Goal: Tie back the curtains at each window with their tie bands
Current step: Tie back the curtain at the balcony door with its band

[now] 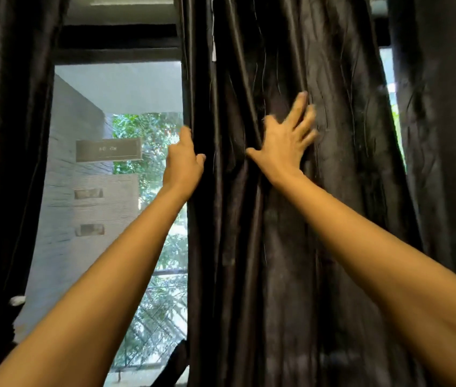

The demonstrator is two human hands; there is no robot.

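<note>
I'd bunch the dark curtain (277, 247) evenly: left hand (184, 163) grips its edge, right hand (284, 146) presses its folds, fingers (299, 107) wide.

- Dark glossy pleated centre curtain (291, 247): top and hem cut off by the frame edges.
- Left hand (183, 166): fingers hidden behind the centre curtain's edge; only the thumb and the back of the hand show.
- Right hand (285, 141): fingertips (300, 100) smeared by motion blur.
- Left forearm (109, 275) and right forearm (375, 247): cut off at the lower frame edges.
- Dark fabric left curtain (3, 135): cut by the left edge; gathered lower part lost in shadow.
- Small white object (17, 300) beside that gather: too blurred to identify.
- Grey rectangular outdoor sign (108, 150): lettering too small to read.
- Pale narrow tag (214, 53) on the centre curtain: unreadable.
- Dark right curtain (444, 135): cut by the right edge.
</note>
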